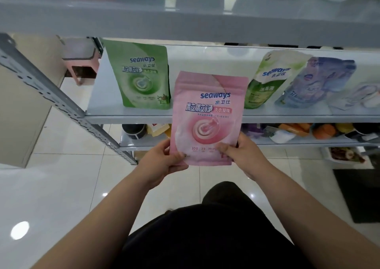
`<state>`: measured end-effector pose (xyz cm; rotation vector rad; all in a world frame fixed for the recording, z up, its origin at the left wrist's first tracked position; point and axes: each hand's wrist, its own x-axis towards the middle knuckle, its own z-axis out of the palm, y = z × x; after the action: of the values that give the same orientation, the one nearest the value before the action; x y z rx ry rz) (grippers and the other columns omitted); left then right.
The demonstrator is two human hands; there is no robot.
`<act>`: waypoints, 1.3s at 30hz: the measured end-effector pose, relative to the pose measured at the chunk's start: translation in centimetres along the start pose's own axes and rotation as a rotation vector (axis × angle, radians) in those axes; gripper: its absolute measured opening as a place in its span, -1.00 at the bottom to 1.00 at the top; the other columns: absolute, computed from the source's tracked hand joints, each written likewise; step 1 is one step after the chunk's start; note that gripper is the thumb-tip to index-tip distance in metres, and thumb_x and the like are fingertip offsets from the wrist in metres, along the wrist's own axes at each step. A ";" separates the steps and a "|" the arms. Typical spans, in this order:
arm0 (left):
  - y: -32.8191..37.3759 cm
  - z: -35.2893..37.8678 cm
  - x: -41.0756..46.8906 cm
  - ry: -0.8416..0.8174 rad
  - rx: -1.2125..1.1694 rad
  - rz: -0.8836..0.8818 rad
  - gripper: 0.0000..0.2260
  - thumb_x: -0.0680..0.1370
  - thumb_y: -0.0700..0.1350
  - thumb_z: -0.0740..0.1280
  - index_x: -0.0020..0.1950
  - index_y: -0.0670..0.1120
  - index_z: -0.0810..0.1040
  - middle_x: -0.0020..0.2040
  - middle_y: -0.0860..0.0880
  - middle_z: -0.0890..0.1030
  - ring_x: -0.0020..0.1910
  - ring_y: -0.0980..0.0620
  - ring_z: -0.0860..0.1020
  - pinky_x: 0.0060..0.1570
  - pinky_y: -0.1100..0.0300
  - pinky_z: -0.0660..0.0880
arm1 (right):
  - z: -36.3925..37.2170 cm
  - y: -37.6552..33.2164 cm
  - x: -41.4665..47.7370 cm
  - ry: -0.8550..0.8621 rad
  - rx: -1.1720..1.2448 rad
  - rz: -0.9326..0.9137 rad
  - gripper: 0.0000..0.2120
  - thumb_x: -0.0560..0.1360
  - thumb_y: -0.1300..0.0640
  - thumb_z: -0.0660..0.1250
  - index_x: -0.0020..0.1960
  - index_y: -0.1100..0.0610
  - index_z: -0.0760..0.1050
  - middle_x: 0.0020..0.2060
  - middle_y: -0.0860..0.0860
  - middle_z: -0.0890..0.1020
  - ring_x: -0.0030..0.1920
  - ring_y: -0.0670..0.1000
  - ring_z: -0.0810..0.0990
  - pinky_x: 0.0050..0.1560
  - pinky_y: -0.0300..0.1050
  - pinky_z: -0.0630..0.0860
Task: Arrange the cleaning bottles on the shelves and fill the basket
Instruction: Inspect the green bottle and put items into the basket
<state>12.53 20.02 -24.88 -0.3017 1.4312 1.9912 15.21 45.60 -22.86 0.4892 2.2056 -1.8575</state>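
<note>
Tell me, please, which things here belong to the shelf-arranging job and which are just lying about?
Job: pink pouch, gripped at its bottom corners by the left hand and right hand; green pouch, green-and-white pouch and pale blue pouch on the middle shelf.
Lying about: pink stool, black mat, orange items on the lower shelf.

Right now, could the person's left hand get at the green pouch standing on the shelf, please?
Probably yes, once freed: the left hand holds the pink pouch with the right hand; nothing stands before the green pouch.
</note>
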 end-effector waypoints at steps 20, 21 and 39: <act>3.7 -0.5 12.5 0.258 1.602 0.254 -0.40 0.58 0.04 0.34 0.57 -0.10 0.28 0.48 -0.13 0.35 0.46 -0.21 0.29 0.47 -0.06 0.24 | -2.1 -2.1 15.7 0.225 -0.317 -0.018 -0.73 0.53 0.03 0.51 -0.22 -0.08 0.45 -0.36 -0.25 0.57 -0.32 -0.32 0.54 -0.35 -0.43 0.34; 3.6 -0.8 12.9 0.253 1.707 0.234 -0.37 0.57 0.07 0.32 0.59 -0.08 0.23 0.51 -0.10 0.30 0.48 -0.19 0.25 0.46 -0.08 0.25 | -2.1 -2.3 16.4 0.222 -0.304 -0.029 -0.73 0.54 0.06 0.51 -0.23 -0.09 0.45 -0.40 -0.27 0.57 -0.33 -0.35 0.54 -0.37 -0.46 0.35; 1.7 -0.3 11.0 0.180 1.835 0.134 -0.41 0.57 -0.02 0.24 0.60 -0.02 0.17 0.54 -0.08 0.30 0.52 -0.16 0.20 0.50 -0.06 0.17 | -1.9 -1.8 15.4 0.047 -0.277 0.063 -0.49 0.59 0.02 0.40 0.49 0.02 0.36 0.28 -0.08 0.57 0.22 -0.01 0.59 0.12 -0.12 0.53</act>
<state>3.03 23.56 -29.61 0.4572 2.6918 0.0977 0.39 48.98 -26.66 0.5455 2.3981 -1.4918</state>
